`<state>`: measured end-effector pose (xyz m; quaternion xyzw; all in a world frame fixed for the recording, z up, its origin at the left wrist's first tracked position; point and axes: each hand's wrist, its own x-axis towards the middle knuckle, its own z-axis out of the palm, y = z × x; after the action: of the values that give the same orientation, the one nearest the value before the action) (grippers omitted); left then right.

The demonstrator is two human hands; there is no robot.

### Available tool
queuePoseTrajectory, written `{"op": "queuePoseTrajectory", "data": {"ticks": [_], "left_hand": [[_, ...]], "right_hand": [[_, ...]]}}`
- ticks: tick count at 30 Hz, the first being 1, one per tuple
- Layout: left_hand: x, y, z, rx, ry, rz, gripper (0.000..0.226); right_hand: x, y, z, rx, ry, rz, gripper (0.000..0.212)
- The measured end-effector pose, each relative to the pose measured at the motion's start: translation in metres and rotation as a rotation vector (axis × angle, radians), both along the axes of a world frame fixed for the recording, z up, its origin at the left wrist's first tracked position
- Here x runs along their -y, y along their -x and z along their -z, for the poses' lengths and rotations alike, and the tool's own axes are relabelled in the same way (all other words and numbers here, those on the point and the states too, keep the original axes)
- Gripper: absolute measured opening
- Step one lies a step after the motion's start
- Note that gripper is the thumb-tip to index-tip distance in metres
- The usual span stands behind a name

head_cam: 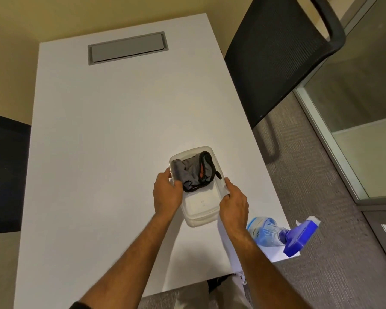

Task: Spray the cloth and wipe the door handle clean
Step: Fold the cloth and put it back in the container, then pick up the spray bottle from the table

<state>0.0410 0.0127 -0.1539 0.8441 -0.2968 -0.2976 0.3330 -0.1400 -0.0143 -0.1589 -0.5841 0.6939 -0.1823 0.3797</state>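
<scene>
Both hands on a clear tub holding the cloth, white surface, small office room.

White rectangular surface [111, 134] runs away from the viewer, grey cable hatch [127, 47] set in its far end; tan walls, grey carpet, black mesh chair [276, 54] at the right side, glass partition [354, 112] further right. Clear plastic tub [201, 210] sits near the surface's near right part, long axis angled from near-right to far-left. Cloth [193, 172] is grey with black edging and a small orange patch, crumpled in the tub's far half. Left hand [166, 195] grips the tub's left wall, fingers curled over the rim, touching the cloth. Right hand [233, 206] grips the right wall, index finger laid along the rim. Spray bottle [276, 233], clear with blue trigger head, lies on its side at the near right corner, nozzle pointing right, off the edge.
</scene>
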Motion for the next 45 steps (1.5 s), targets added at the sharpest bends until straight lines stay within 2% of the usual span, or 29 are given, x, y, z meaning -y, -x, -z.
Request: {"op": "queuePoseTrajectory", "data": {"ticks": [10, 13, 15, 19, 22, 26, 31, 34, 37, 41, 45], "left_hand": [[0.001, -0.011, 0.014, 0.004, -0.044, 0.109, 0.023], [-0.005, -0.009, 0.009, 0.065, -0.056, 0.121, 0.03], [-0.011, -0.005, -0.002, 0.159, 0.017, 0.157, 0.034], [-0.021, 0.009, -0.036, 0.26, 0.195, 0.397, 0.059], [-0.035, 0.032, -0.062, 0.148, 0.203, 0.518, 0.061], [-0.05, 0.071, -0.089, -0.066, 0.093, 0.667, 0.063], [-0.048, 0.125, -0.096, -0.087, -0.057, 0.807, 0.073], [-0.047, 0.15, -0.078, -0.102, -0.136, 0.848, 0.083], [-0.051, 0.166, -0.053, -0.198, -0.215, 0.858, 0.092], [-0.052, 0.183, -0.027, -0.31, -0.257, 0.81, 0.094], [-0.048, 0.196, -0.015, -0.345, -0.235, 0.775, 0.09]], "right_hand": [[-0.001, -0.003, 0.003, 0.014, -0.098, -0.058, 0.055], [-0.009, -0.005, -0.008, -0.015, -0.106, -0.117, 0.056], [-0.016, -0.007, -0.023, -0.057, -0.024, -0.2, 0.057], [-0.021, -0.015, -0.075, -0.052, 0.147, -0.367, 0.054], [-0.02, -0.005, -0.123, -0.019, 0.157, -0.431, 0.052], [-0.016, 0.029, -0.189, 0.064, 0.12, -0.364, 0.051], [-0.017, 0.103, -0.237, 0.224, 0.313, -0.037, 0.037], [-0.018, 0.157, -0.223, 0.338, 0.331, 0.19, 0.042], [-0.026, 0.194, -0.18, 0.371, 0.155, 0.31, 0.051], [-0.042, 0.207, -0.123, 0.337, -0.111, 0.123, 0.066], [-0.048, 0.191, -0.099, 0.386, -0.243, -0.122, 0.075]]}}
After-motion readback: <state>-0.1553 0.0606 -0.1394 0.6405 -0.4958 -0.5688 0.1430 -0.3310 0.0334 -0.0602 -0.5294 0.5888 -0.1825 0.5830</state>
